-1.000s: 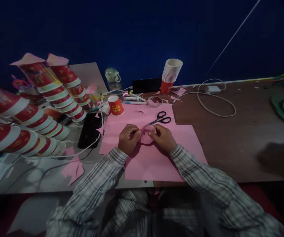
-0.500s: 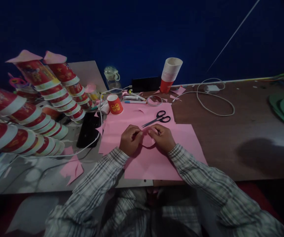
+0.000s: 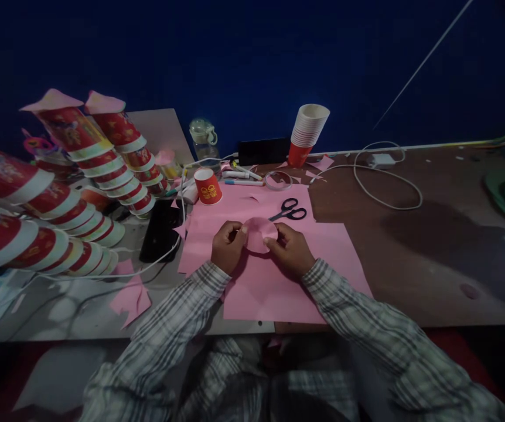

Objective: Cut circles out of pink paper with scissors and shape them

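Grey-and-white checked sleeves (image 3: pixel 177 310) rise from the bottom of the frame; at its centre, the left hand (image 3: pixel 227 246) and right hand (image 3: pixel 294 249) pinch opposite edges of a pink paper disc (image 3: pixel 256 234) over pink sheets (image 3: pixel 274 293). Just beyond lie black-handled scissors (image 3: pixel 284 211), then a red cup (image 3: pixel 208 189) left of centre. Farther, a cup stack (image 3: pixel 309 130) stands at upper centre-right, before a dark blue wall (image 3: pixel 252 64).

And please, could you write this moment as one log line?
left hand: pinching round pink paper, left side | right hand: pinching same paper, right side | scissors: lying on pink sheets
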A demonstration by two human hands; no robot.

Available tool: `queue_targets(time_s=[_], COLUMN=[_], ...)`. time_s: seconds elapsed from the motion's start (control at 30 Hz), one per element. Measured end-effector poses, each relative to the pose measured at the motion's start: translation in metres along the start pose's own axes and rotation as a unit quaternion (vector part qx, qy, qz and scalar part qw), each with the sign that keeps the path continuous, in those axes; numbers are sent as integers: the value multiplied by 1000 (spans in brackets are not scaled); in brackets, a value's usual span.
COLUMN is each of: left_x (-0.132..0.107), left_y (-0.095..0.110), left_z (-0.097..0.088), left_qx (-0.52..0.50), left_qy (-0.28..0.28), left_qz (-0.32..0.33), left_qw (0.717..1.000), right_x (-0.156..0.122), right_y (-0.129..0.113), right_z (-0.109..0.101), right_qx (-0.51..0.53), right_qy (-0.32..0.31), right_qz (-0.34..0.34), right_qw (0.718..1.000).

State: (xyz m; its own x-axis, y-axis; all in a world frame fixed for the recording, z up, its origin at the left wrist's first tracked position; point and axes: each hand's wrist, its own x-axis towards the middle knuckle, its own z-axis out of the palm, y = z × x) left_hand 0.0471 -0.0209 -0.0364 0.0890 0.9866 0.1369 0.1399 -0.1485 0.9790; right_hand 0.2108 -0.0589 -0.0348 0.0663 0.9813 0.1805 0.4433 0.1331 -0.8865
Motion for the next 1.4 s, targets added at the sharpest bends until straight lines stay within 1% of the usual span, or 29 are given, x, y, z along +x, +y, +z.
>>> queue_targets(time_s=[0.1, 0.23, 0.3, 0.33, 0.47, 0.6, 0.7, 0.9, 1.17, 1.3, 1.4], left_x=[-2, -3, -3, -3, -2, -1, -1, -1, -1, -1, 0], left_y=[3, 3, 2, 1, -1, -2, -4, -4, 1, 1, 0], left_z=[0, -2, -2, -2, 1, 0, -2, -3, -3, -4, -5], left_qx=[-17, -52, -52, -40, 46, 85, 95, 105, 102, 106, 117], left_qy=[-19, -69, -82, -77, -28, -22, -24, -6, -3, -3, -14], left_qz=[9, 17, 29, 38, 75, 100, 97, 84, 70, 74, 106], left_qw=[1000, 996, 995, 996, 996, 991, 991, 991, 992, 992, 987], right_x=[1, 2, 3, 3, 3, 3, 3, 2, 2, 1, 1], right_y=[5, 9, 9, 9, 7, 7, 8, 10, 9, 6, 4], right_z=[1, 0, -1, -1, -2, -3, -2, -1, -3, -3, -3], right_qx=[15, 43, 40, 38, 24, 6, -4, -8, -8, -1, 28], right_qy=[14, 13, 11, 10, 3, -3, -1, -4, -10, -5, -1], right_qz=[9, 6, 8, 7, 4, -5, -11, -9, -10, -14, -8], right_qw=[1000, 999, 999, 999, 1000, 1000, 1000, 1000, 1000, 1000, 1000])
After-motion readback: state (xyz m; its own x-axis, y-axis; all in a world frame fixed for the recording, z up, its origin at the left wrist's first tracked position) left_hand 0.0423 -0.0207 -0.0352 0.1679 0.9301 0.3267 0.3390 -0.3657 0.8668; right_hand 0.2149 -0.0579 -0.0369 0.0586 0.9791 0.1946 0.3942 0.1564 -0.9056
